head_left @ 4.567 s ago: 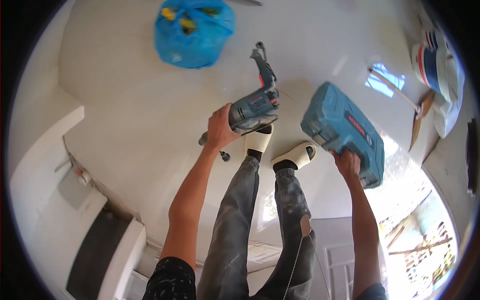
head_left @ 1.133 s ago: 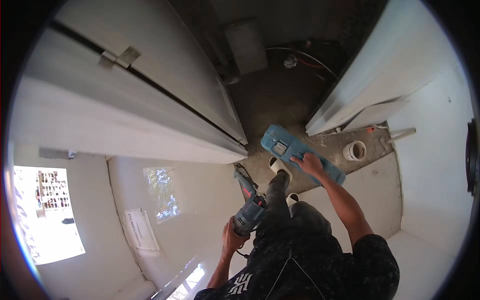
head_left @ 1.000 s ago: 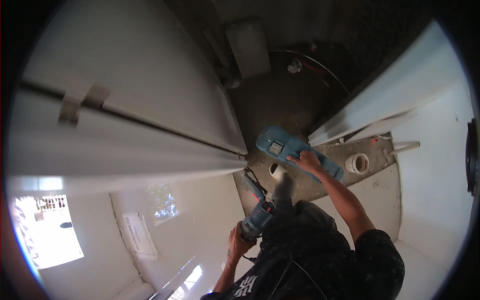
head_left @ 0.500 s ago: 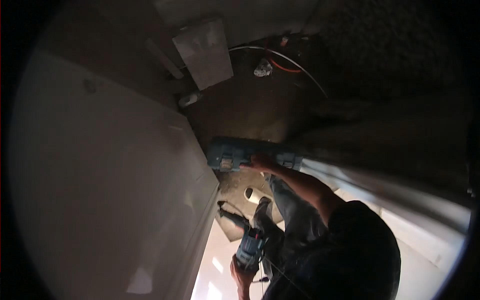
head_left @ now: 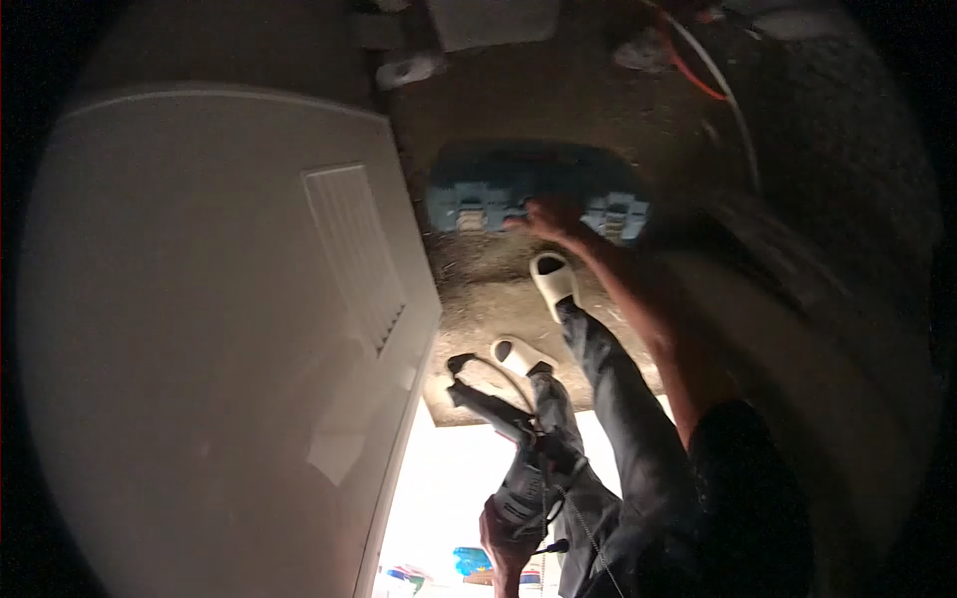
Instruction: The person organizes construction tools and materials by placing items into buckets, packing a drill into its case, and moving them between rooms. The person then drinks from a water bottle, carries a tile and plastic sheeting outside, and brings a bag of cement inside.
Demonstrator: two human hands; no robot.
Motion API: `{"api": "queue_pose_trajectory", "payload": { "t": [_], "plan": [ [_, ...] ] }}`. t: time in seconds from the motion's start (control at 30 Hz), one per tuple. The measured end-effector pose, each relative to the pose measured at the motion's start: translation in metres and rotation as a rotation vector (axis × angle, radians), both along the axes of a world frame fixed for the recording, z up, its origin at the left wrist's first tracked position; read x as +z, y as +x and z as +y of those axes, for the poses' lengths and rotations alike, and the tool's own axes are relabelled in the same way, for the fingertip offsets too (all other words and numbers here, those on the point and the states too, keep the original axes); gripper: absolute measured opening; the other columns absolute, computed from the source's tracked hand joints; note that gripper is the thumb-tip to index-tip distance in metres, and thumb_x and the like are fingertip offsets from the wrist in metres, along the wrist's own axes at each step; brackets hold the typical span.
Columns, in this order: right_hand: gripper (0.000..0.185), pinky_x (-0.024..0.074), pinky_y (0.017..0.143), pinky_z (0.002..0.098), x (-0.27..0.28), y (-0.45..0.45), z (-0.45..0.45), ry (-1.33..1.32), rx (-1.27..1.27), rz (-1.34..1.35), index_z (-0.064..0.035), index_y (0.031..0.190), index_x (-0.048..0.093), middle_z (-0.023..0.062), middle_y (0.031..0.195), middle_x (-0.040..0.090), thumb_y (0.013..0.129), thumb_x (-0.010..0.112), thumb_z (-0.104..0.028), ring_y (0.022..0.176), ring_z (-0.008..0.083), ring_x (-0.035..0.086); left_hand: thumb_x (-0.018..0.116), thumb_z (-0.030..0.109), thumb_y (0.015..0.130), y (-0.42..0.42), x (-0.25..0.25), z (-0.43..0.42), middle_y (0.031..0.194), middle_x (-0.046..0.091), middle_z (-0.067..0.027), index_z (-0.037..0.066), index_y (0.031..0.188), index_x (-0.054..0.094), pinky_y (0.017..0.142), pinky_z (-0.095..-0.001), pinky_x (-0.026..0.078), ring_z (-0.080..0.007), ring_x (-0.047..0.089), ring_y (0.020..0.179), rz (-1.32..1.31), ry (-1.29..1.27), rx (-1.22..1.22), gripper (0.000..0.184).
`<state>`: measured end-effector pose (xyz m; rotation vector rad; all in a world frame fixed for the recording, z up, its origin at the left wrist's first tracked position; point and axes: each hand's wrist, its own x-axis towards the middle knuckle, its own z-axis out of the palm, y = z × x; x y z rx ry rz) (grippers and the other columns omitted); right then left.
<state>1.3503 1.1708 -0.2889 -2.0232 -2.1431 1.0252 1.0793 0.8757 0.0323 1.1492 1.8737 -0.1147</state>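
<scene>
My right hand (head_left: 546,221) is closed on the handle of a blue tool case (head_left: 538,179), held out in front of me with its two latches facing me. In my left hand (head_left: 506,530), low in the view, is a dark power drill (head_left: 523,488), gripped round its body. Its rear handle and looped cord point up and away from the hand. Below the case my feet, in cream slides (head_left: 551,277), stand on a rough floor.
A white door (head_left: 229,299) with a louvred vent fills the left. At the top are a pale slab (head_left: 493,22), a crumpled wrapper (head_left: 646,52) and a white hose (head_left: 736,110) beside a red one. A bright floor with a blue bag (head_left: 472,560) shows at the bottom.
I have moved from the bright room past the door into the darker space. The case has gone further forward in my right hand; the drill has stayed in my left.
</scene>
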Motion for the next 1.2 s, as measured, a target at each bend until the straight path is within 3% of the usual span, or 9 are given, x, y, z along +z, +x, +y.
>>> {"api": "queue_pose_trajectory", "payload": {
  "t": [0.23, 0.4, 0.77, 0.87, 0.97, 1.0, 1.03, 1.1, 1.2],
  "plan": [
    [0.062, 0.0465, 0.052, 0.0389, -0.005, -0.018, 0.022, 0.139, 0.074, -0.228, -0.0030, 0.064, 0.058, 0.0124, 0.059, 0.055, 0.072, 0.048, -0.063, 0.052, 0.0257, 0.056, 0.081, 0.020, 0.045, 0.005, -0.015, -0.020, 0.098, 0.052, -0.0156, 0.000, 0.109, 0.043, 0.075, -0.0378, 0.043, -0.0300, 0.052, 0.091, -0.145, 0.075, 0.062, 0.077],
    [0.022, 0.0489, 0.056, 0.0398, -0.033, -0.020, 0.001, 0.229, 0.128, -0.188, -0.0040, 0.076, 0.059, 0.0156, 0.068, 0.060, 0.074, 0.057, -0.026, 0.062, 0.0289, 0.060, 0.083, 0.028, 0.042, 0.030, -0.002, 0.008, 0.096, 0.054, -0.0186, 0.000, 0.113, 0.042, 0.074, -0.0397, 0.044, -0.0352, 0.054, 0.087, -0.100, 0.151, 0.043, 0.087],
    [0.024, 0.0459, 0.072, 0.0399, -0.058, -0.007, -0.071, 0.056, 0.204, -0.028, 0.0022, 0.090, 0.054, 0.0191, 0.081, 0.058, 0.067, 0.051, -0.005, 0.079, 0.0325, 0.058, 0.080, 0.022, 0.043, 0.043, -0.089, 0.076, 0.103, 0.051, -0.0203, -0.001, 0.118, 0.040, 0.080, -0.0411, 0.042, -0.0357, 0.051, 0.094, -0.276, 0.449, -0.076, 0.088],
    [0.020, 0.0441, 0.073, 0.0357, -0.017, 0.048, -0.069, -0.338, -0.201, 0.690, -0.0013, 0.087, 0.059, 0.0135, 0.090, 0.058, 0.071, 0.056, -0.014, 0.082, 0.0285, 0.057, 0.078, 0.022, 0.043, 0.079, -0.117, 0.144, 0.108, 0.050, -0.0208, -0.001, 0.121, 0.037, 0.083, -0.0421, 0.041, -0.0360, 0.050, 0.098, -0.250, 0.505, -0.267, 0.090],
    [0.019, 0.0449, 0.072, 0.0284, -0.040, 0.110, -0.108, -0.281, -0.456, 0.799, -0.0014, 0.095, 0.058, 0.0058, 0.095, 0.059, 0.083, 0.047, -0.012, 0.086, 0.0165, 0.057, 0.076, 0.021, 0.042, 0.108, -0.147, 0.192, 0.106, 0.051, -0.0185, 0.005, 0.122, 0.038, 0.086, -0.0430, 0.040, -0.0356, 0.050, 0.098, -0.261, 0.578, -0.404, 0.090],
    [0.021, 0.0474, 0.066, 0.0291, 0.011, 0.124, -0.099, -0.519, -1.008, 0.719, -0.0026, 0.100, 0.056, 0.0056, 0.093, 0.059, 0.086, 0.045, -0.013, 0.084, 0.0156, 0.058, 0.075, 0.021, 0.042, 0.127, -0.158, 0.217, 0.106, 0.052, -0.0176, 0.007, 0.123, 0.038, 0.087, -0.0433, 0.039, -0.0354, 0.049, 0.098, -0.267, 0.591, -0.464, 0.090],
    [0.028, 0.0492, 0.062, 0.0296, 0.028, 0.158, -0.092, -0.517, -0.968, 0.895, -0.0043, 0.109, 0.051, 0.0073, 0.097, 0.056, 0.085, 0.049, -0.017, 0.079, 0.0150, 0.058, 0.075, 0.021, 0.041, 0.150, -0.169, 0.241, 0.105, 0.052, -0.0167, 0.009, 0.123, 0.038, 0.088, -0.0435, 0.038, -0.0352, 0.049, 0.098, -0.262, 0.598, -0.535, 0.090],
    [0.050, 0.0459, 0.081, 0.0379, -0.012, 0.181, -0.114, -0.463, -1.284, 0.903, -0.0061, 0.119, 0.044, 0.0109, 0.109, 0.050, 0.084, 0.048, -0.041, 0.092, 0.0200, 0.055, 0.075, 0.022, 0.041, 0.160, -0.196, 0.263, 0.105, 0.053, -0.0166, 0.009, 0.123, 0.038, 0.087, -0.0435, 0.038, -0.0351, 0.050, 0.098, -0.263, 0.644, -0.604, 0.091],
    [0.060, 0.0405, 0.089, 0.0401, 0.005, 0.185, -0.104, -0.381, -1.344, 1.085, -0.0046, 0.121, 0.042, 0.0121, 0.110, 0.050, 0.082, 0.045, -0.051, 0.098, 0.0221, 0.052, 0.076, 0.025, 0.041, 0.163, -0.229, 0.287, 0.105, 0.053, -0.0165, 0.009, 0.123, 0.040, 0.085, -0.0436, 0.039, -0.0343, 0.051, 0.096, -0.245, 0.752, -0.711, 0.091]
  ]
}}
